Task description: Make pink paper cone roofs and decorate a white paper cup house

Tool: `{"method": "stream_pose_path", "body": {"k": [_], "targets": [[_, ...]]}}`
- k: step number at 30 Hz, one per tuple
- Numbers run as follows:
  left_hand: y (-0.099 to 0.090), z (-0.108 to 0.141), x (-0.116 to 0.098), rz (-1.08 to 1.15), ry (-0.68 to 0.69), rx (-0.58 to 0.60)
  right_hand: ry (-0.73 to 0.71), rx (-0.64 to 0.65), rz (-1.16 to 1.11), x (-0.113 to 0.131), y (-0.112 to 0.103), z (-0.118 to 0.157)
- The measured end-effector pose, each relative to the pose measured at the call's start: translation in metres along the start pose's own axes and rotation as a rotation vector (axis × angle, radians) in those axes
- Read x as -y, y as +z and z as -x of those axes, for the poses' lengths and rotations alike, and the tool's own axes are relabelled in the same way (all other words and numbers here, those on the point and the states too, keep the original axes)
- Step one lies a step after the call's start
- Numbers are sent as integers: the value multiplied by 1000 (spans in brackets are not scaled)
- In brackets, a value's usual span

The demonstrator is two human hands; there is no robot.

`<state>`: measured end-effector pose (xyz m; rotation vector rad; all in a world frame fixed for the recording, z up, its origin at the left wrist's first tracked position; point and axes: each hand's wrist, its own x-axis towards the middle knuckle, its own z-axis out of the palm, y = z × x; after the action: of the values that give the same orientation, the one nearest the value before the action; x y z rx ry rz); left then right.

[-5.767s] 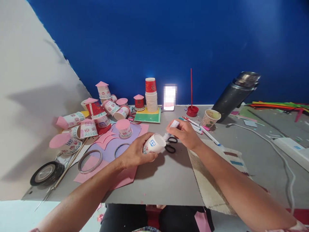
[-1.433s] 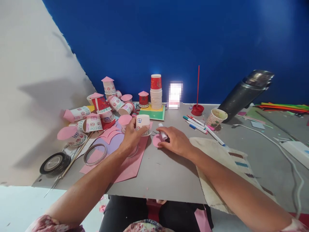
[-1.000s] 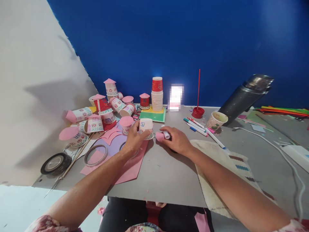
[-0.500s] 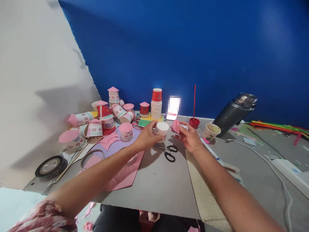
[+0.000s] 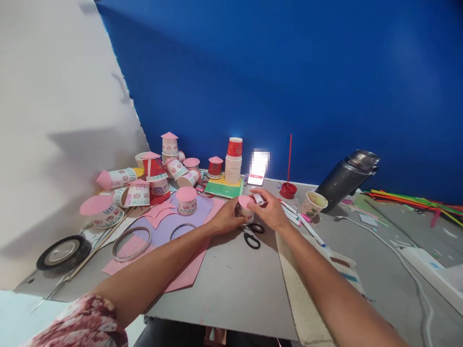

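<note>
My left hand [image 5: 226, 218] is wrapped round a small paper cup [image 5: 249, 220], mostly hidden by the fingers. A pink paper cone [image 5: 245, 201] sits over the top of that cup. With its thumb at the cone's edge, my right hand [image 5: 270, 211] also grips a small white tube [image 5: 258, 198] between its fingers; its exact kind is unclear. Black-handled scissors [image 5: 252, 240] lie just below the cup, their blades partly covered.
Decorated cups with pink tops [image 5: 187, 200] crowd the left side, beside tape rolls [image 5: 132, 244] and pink paper [image 5: 191, 270]. Behind my hands stand a cup stack [image 5: 233, 168] and a lit phone [image 5: 256, 179]. Markers [image 5: 313, 231], a paper cup [image 5: 314, 204] and a leaning flask [image 5: 343, 180] are rightward.
My right hand has moved left to the cup, bringing the pink cone onto its top. The white tube stays in that hand. My left hand has lowered the cup slightly.
</note>
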<state>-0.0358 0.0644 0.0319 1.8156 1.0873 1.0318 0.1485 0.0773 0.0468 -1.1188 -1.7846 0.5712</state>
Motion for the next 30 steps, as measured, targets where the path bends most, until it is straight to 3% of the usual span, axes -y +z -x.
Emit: {"method": "stream_pose_path", "body": {"k": [3,6,8,14,20,30], "targets": [[-6,-2,4,80,-63,-66,-7,7,-64,4,3,1],[-12,-5,6,163,-179,-240,36,-92,-206,3,1,3],[-14,-5,5,180,-201,-281,106,-171,-255,-1,0,4],[-11,3,-5,41,-64,-126,285,-202,-286,-11,-1,11],[-4,9,-1,-70,67,-83,190,-205,-274,-6,3,10],[-1,8,-7,-44,74,-135,3,-135,-73,-3,9,13]]}}
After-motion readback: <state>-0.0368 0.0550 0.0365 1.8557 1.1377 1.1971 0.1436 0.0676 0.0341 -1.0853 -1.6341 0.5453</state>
